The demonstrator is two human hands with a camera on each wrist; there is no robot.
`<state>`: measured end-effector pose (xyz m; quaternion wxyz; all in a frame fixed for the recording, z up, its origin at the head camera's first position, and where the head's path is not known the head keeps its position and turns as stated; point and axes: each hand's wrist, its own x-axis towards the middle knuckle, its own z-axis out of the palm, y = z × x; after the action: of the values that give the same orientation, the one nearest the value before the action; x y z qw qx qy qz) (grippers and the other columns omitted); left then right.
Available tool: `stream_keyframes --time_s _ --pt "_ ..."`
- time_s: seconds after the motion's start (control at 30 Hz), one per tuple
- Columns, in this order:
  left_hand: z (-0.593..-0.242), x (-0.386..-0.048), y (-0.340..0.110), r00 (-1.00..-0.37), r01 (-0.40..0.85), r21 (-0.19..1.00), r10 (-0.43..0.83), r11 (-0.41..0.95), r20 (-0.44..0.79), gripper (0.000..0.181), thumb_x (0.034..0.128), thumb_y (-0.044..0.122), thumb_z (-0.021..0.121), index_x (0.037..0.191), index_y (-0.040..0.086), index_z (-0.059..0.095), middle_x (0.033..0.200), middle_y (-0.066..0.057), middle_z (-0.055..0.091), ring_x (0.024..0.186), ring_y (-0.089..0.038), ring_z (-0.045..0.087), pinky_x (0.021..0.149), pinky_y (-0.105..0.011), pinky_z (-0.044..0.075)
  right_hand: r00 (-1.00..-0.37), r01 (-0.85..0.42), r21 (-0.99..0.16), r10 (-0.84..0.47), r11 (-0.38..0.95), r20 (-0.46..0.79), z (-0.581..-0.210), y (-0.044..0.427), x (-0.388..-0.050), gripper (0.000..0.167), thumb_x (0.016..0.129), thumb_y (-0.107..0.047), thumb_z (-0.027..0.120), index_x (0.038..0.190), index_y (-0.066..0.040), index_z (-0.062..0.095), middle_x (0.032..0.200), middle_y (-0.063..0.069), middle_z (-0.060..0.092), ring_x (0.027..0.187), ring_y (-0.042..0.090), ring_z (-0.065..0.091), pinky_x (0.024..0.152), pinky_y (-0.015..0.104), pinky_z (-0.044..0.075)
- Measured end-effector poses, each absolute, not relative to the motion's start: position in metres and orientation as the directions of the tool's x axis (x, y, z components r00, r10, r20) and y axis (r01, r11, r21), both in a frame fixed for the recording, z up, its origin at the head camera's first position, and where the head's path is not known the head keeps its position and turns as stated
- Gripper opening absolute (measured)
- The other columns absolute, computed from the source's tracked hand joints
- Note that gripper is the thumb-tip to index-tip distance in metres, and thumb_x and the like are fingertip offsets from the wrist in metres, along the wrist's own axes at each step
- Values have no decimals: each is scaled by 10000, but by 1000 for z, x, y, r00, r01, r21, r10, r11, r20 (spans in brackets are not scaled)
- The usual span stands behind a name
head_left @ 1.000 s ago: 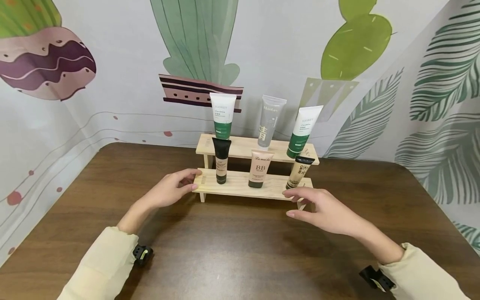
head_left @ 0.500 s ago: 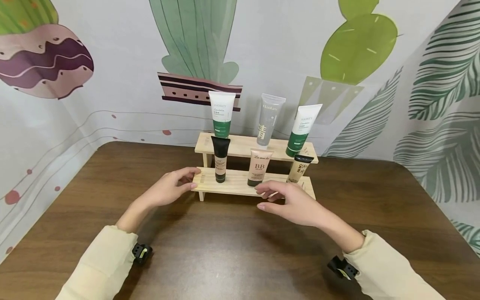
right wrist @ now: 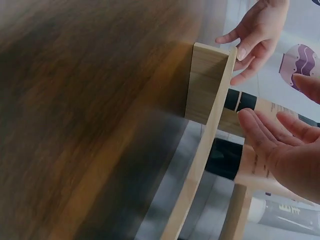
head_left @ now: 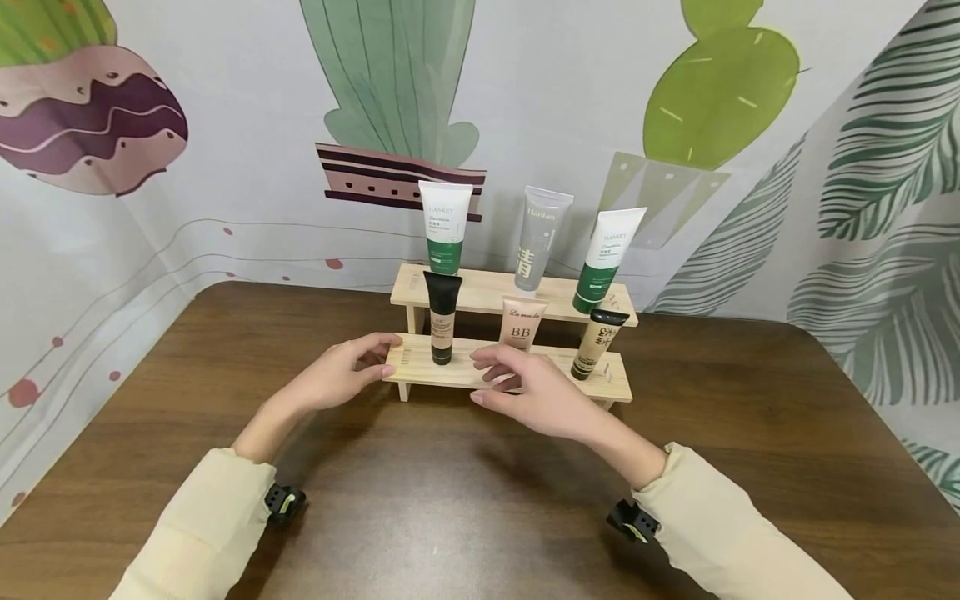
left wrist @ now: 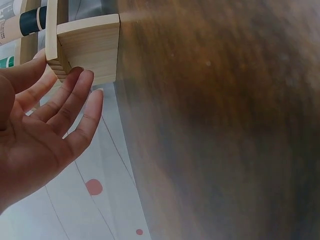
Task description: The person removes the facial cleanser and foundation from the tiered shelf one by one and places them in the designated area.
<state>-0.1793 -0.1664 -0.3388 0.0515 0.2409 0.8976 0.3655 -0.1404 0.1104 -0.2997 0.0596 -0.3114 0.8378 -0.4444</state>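
My left hand [head_left: 341, 375] holds the left end of a two-tier wooden display stand [head_left: 411, 357]. In the left wrist view its thumb and index finger pinch the board's end, the other fingers spread loosely. My right hand [head_left: 551, 396], fingers loosely bent and holding nothing, hovers before the lower shelf's middle. It hides the bottom of a pink BB cream tube [head_left: 522, 325]. In the right wrist view this hand [right wrist: 295, 157] is beside the tubes. A black-topped beige tube [head_left: 442, 321] stands left on the lower shelf, a gold tube with a black top [head_left: 598, 346] right.
On the upper shelf stand two white-and-green tubes, one left [head_left: 445, 229] and one right [head_left: 609, 258], with a clear grey tube [head_left: 540, 242] between. Behind the brown wooden table [head_left: 420, 500] hangs a cactus-print cloth [head_left: 555, 100].
My right hand has moved left along the lower shelf's front, from the gold tube to the BB cream tube, uncovering the gold tube. The left hand stays on the stand's left end.
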Motion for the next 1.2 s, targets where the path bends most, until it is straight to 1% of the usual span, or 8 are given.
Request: stream_keyframes --time_s 0.17,0.37,0.63,0.77,0.93,1.2 --pt "-338 -180 -166 -878 390 688 473 612 77 368 908 86 559 1259 6 485 1003 -121 610 905 -232 580 786 -392 433 -817 -439 -803 -550 403 171 -303 99 -145 407 841 -87 648 1189 73 510 1151 207 551 992 285 576 823 305 473" --pt "-338 -180 -166 -878 390 685 472 615 77 366 907 82 557 1258 5 486 990 -115 612 900 -229 579 784 -390 430 -851 -415 -781 -502 466 152 -305 86 -147 474 823 -80 665 1239 50 477 1207 196 532 1012 283 572 832 303 469" --pt "-339 -181 -166 -878 395 677 472 621 79 365 901 78 564 1254 15 493 987 -109 617 904 -231 583 794 -399 426 -888 -393 -763 -427 513 170 -310 76 -152 495 815 -92 676 1237 53 460 1163 189 558 983 272 592 823 302 472" --pt "-339 -181 -167 -877 398 678 474 618 82 364 899 76 567 1250 13 494 984 -109 618 901 -231 585 793 -399 428 -891 -398 -763 -413 508 190 -312 72 -156 474 813 -81 674 1224 36 468 1142 194 566 963 267 603 809 296 478" --pt "-338 -180 -167 -876 399 677 476 618 82 363 900 77 566 1250 14 491 985 -115 619 895 -229 589 780 -397 430 -903 -379 -777 -386 503 190 -314 67 -161 457 809 -71 673 1211 16 475 1091 180 579 946 262 607 803 315 480" --pt "-338 -180 -166 -874 401 680 479 613 84 362 903 86 565 1249 11 491 987 -121 616 898 -233 587 784 -403 432 -913 -358 -787 -364 502 183 -314 61 -168 447 822 -81 667 1208 7 460 1089 155 589 947 249 610 800 297 477"
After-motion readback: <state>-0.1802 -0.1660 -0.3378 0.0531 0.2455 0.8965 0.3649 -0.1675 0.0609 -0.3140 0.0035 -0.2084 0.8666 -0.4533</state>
